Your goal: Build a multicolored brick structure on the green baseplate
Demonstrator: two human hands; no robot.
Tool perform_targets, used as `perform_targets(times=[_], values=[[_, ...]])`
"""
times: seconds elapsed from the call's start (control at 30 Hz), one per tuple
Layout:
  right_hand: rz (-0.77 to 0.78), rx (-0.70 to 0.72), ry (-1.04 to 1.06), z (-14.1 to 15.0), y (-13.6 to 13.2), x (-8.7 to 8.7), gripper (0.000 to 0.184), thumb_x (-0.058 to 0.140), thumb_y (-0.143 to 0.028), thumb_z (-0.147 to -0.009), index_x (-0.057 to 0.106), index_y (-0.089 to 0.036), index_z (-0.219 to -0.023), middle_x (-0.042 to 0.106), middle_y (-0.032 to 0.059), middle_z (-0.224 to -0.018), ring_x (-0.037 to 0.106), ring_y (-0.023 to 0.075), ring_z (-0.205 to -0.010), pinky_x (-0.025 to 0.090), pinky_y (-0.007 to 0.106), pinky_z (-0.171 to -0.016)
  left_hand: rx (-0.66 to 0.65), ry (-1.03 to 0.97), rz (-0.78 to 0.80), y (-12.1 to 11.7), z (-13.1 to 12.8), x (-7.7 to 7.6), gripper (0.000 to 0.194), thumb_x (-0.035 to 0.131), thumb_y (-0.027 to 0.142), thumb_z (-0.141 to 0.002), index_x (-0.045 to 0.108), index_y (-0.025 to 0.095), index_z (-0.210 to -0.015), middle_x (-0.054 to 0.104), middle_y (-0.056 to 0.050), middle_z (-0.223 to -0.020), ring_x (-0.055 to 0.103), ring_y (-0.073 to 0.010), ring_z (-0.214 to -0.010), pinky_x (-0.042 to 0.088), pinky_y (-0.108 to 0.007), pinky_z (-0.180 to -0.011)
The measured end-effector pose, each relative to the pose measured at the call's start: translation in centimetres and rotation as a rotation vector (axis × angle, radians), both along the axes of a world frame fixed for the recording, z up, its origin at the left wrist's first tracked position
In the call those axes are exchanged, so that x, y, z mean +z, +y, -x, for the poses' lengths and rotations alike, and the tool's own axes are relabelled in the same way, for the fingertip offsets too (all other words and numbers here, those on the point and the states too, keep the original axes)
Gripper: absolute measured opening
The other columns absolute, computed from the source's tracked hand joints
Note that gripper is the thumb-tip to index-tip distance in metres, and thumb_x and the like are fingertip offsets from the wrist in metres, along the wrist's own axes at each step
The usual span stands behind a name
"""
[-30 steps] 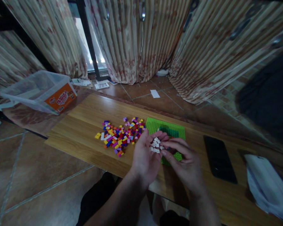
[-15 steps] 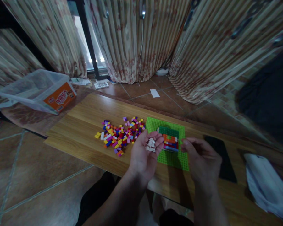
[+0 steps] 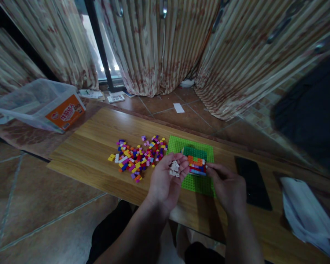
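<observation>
Cupped palm up, my left hand [image 3: 165, 179] carries several small white toy bricks [image 3: 175, 168]. My right hand [image 3: 227, 183] pinches a tiny white brick [image 3: 206, 167] between thumb and fingertips, at the right side of a brick building [image 3: 196, 161]. That building has a dark green part at the back and orange, red, purple and blue rows in front. It stands on a bright green studded baseplate [image 3: 199, 187]; my left fingers hide its left front part. Left of my left hand lies a loose heap of coloured bricks [image 3: 136, 157].
The wooden table [image 3: 85, 146] bears a black phone-like slab [image 3: 253, 181] and a white plastic-wrapped package [image 3: 305, 209] on the right. A clear plastic bin [image 3: 38, 106] with an orange label stands beyond the table's left end. Curtains [image 3: 165, 47] hang behind.
My right hand left the bricks in my left palm, moved right with a white brick, then came in to the building's right side. My left hand stays cupped, slightly farther left.
</observation>
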State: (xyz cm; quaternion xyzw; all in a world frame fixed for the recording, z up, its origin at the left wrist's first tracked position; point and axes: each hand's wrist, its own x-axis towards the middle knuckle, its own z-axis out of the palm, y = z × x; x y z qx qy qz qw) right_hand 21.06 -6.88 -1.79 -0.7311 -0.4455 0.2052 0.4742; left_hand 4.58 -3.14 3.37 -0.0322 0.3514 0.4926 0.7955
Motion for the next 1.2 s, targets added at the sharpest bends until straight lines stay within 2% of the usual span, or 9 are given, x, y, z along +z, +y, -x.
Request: perform_targets(times=[0.1,0.43,0.7,0.9,1.2], values=[[-0.009,0.023,-0.091,0.2,0.1,-0.2,0.019,0.068,-0.036,-0.078,0.076,-0.02,-0.085,0.075,0.0064,-0.091,0.07,0.0226,-0.084,0.055,0.038,-0.079,-0.003,-0.004,-0.001,0.0,0.0,0.0,0.021,0.057,0.021,-0.087,0.067,0.01,-0.073,0.067,-0.006,-0.073,0.063,-0.011,-0.066,0.051,-0.026,-0.073],[-0.048,-0.03,-0.157,0.7,0.5,-0.5,0.025,0.068,-0.036,-0.076,0.074,-0.019,-0.094,0.076,0.0076,-0.089,0.071,0.0221,-0.078,0.057,0.038,-0.076,-0.011,-0.004,-0.01,-0.1,0.1,-0.1,0.021,0.057,0.021,-0.087,0.068,0.01,-0.073,0.067,-0.005,-0.073,0.063,-0.0104,-0.066,0.051,-0.025,-0.072],[-0.037,-0.035,-0.032,0.4,0.7,-0.8,0.03,0.071,-0.037,-0.074,0.073,-0.018,-0.097,0.076,0.0083,-0.092,0.071,0.0231,-0.083,0.057,0.042,-0.082,-0.018,0.001,-0.009,0.0,0.2,0.0,0.018,0.058,0.019,-0.085,0.067,0.01,-0.073,0.067,-0.005,-0.073,0.062,-0.01,-0.066,0.05,-0.024,-0.071],[-0.089,-0.091,0.128,0.5,0.9,-0.9,0.032,0.073,-0.036,-0.072,0.072,-0.017,-0.097,0.076,0.0086,-0.092,0.072,0.0234,-0.084,0.056,0.045,-0.086,-0.017,-0.002,-0.027,0.0,0.3,0.0,0.014,0.059,0.017,-0.083,0.067,0.01,-0.073,0.066,-0.005,-0.072,0.062,-0.0104,-0.067,0.049,-0.024,-0.072],[-0.097,-0.102,0.132,0.7,1.5,-0.9,0.034,0.075,-0.035,-0.069,0.072,-0.016,-0.097,0.075,0.007,-0.084,0.071,0.0218,-0.078,0.058,0.043,-0.081,-0.035,0.004,-0.03,0.0,0.5,0.0,0.013,0.059,0.017,-0.082,0.067,0.011,-0.073,0.066,-0.004,-0.073,0.06,-0.0099,-0.066,0.049,-0.024,-0.072]])
